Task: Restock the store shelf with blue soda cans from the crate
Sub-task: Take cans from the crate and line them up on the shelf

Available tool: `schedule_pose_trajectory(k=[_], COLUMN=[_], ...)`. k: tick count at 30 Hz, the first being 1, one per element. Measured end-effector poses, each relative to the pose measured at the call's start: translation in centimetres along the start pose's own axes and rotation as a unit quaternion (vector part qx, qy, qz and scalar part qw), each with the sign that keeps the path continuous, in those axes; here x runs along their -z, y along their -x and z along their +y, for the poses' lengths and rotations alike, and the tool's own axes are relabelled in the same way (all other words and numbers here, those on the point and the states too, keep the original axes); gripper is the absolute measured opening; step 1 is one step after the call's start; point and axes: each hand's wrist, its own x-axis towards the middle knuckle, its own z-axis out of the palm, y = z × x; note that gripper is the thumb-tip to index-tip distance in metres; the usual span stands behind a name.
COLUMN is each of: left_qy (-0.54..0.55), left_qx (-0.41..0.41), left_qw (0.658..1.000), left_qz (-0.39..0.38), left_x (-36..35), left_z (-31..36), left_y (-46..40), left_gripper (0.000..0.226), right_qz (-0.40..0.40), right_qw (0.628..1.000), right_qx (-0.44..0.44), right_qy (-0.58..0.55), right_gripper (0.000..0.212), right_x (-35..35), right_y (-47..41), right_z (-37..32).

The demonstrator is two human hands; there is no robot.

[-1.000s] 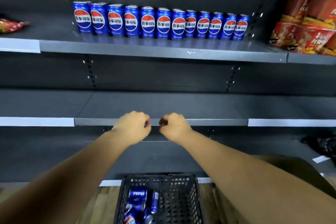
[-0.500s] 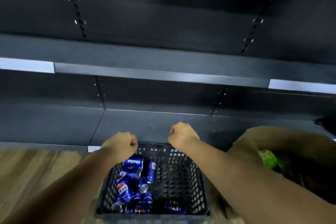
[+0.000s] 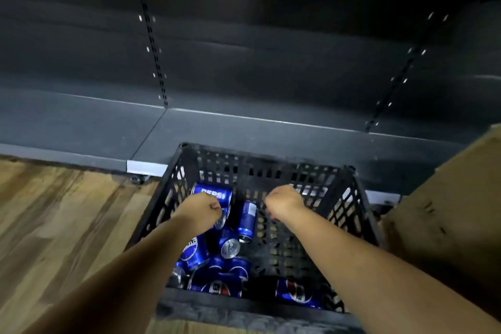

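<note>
Cans [image 3: 217, 257] lie heaped in the black crate [image 3: 363, 214] under and just past my left hand [image 3: 202, 209], fist curled and empty above them, right hand [image 3: 284, 202] likewise curled and empty over the crate's bare side, dark shelf [image 3: 244, 133] beyond both.

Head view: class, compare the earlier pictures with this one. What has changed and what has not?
Both fists, left hand and right hand, dropped from the grey shelf edge to over the black plastic crate. Neither grips any blue soda cans. The cans lie as before.
</note>
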Motion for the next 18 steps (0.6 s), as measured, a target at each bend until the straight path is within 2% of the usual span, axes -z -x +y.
schedule_pose_trajectory(k=[3,7,9,14,17,18], left_qy=[0.021,0.068,0.103,0.085,0.095,0.098], left_qx=[0.001,0.017,0.034,0.113,0.117,0.120], left_qw=[1.000,0.997,0.994,0.989,0.988,0.987], left_qz=[-0.016,-0.021,-0.012,-0.050,0.017,0.035], left_x=[-3.6,-6.5,-7.7,-8.4,-7.3,-7.1], left_z=[-1.8,-3.7,-4.7,-7.0,-7.7,-8.1], left_y=[-1.3,-2.7,-3.2,-4.3,-5.4,-5.8], left_gripper=[0.028,0.019,0.020,0.020,0.024,0.025], right_qz=[-0.006,-0.003,-0.005,-0.007,-0.019,-0.016], right_qw=[0.999,0.997,0.999,0.995,0.992,0.992], right_qx=[-0.024,-0.052,-0.049,-0.022,0.004,0.015], right_qy=[-0.048,-0.048,-0.006,0.097,0.123,0.127], right_gripper=[0.018,0.016,0.014,0.027,0.019,0.022], right_x=[-3.3,-6.0,-6.8,-8.2,-9.5,-10.0], right_y=[-2.3,-4.2,-4.9,-5.7,-6.0,-6.0], right_z=[3.1,6.2,7.4,8.1,7.0,6.6])
